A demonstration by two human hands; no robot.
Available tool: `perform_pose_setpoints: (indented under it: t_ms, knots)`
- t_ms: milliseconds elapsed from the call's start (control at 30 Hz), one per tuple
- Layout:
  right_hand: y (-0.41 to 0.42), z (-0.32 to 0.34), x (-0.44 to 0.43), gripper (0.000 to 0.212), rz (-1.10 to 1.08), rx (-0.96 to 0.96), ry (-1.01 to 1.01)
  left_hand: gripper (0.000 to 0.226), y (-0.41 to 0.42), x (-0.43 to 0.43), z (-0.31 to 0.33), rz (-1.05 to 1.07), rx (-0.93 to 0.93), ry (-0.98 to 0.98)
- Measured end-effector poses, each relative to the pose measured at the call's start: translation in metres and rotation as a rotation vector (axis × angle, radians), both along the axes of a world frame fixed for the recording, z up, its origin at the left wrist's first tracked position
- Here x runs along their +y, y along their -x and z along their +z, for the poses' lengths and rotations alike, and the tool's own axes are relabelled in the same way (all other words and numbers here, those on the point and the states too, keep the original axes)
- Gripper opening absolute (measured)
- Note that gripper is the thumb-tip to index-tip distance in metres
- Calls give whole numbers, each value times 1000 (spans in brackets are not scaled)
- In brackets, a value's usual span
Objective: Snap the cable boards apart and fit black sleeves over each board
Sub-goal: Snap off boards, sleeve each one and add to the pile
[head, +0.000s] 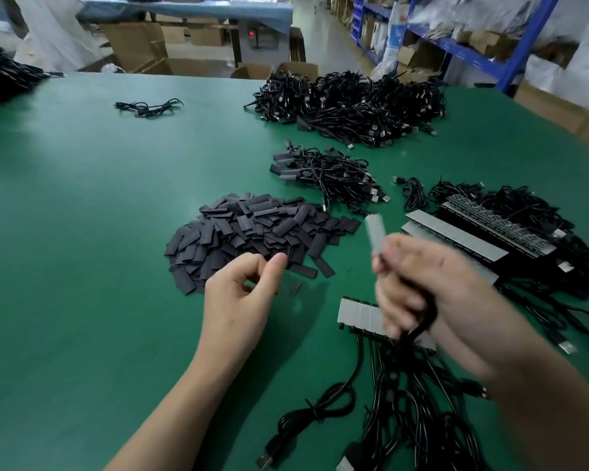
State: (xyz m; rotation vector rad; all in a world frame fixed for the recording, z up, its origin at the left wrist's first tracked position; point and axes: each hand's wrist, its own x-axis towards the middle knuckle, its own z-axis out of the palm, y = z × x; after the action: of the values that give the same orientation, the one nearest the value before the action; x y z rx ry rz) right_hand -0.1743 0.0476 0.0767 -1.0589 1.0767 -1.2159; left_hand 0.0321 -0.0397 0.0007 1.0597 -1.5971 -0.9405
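Right hand (432,287), blurred by motion, is clamped around a small pale grey rectangular board (376,234) that sticks up above its fingers. The board's thin black cable (419,329) trails down out of the fist. Left hand (242,294) hovers near the middle of the green matte worktop (82,232), fingers loosely curled, thumb raised, with nothing seen in it.

Just beyond the left hand lies a heap of flat matte black sleeves (252,229), short rectangular pieces piled loosely; one stray sleeve (296,287) lies apart at its near edge. Under the right hand, a short strip of joined pale grey boards (357,314) rests flat, partly hidden by the fingers, its cables running toward the near edge in a tangle.

By the right edge sit long strips of unbroken boards (456,232), stacked, with cables bunched behind them. Further back is a small bundle of sleeved cables (327,175), and near the far edge a large glossy heap of black cables (351,100). Brown cardboard boxes (140,45) and blue metal shelving (456,45) stand beyond the worktop.
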Motion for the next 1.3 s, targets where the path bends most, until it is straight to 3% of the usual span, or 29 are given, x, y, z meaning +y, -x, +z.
perform_pose_setpoints:
  t_ms: [67, 200, 300, 700, 867, 1133, 1300]
  knots:
    - [16, 13, 1, 28, -114, 148, 50, 45, -3, -6, -5, 73, -145, 67]
    - [29, 10, -3, 26, -334, 931, 183, 5, 1, -6, -13, 56, -440, 192]
    - [17, -12, -8, 30, -285, 1115, 115, 19, 0, -5, -15, 21, -550, 232]
    - [9, -71, -15, 24, -342, 1046, 54, 34, 18, -23, -7, -31, -879, 434]
    - [9, -74, -15, 25, -359, 966, 62, 35, 19, -55, 5, -209, -974, 417]
    - [9, -73, -12, 27, -377, 881, 78, 20, 21, -61, 7, -303, -907, 506]
    - [8, -67, -10, 28, -429, 792, 153, 14, 12, -35, 5, -207, -584, 443]
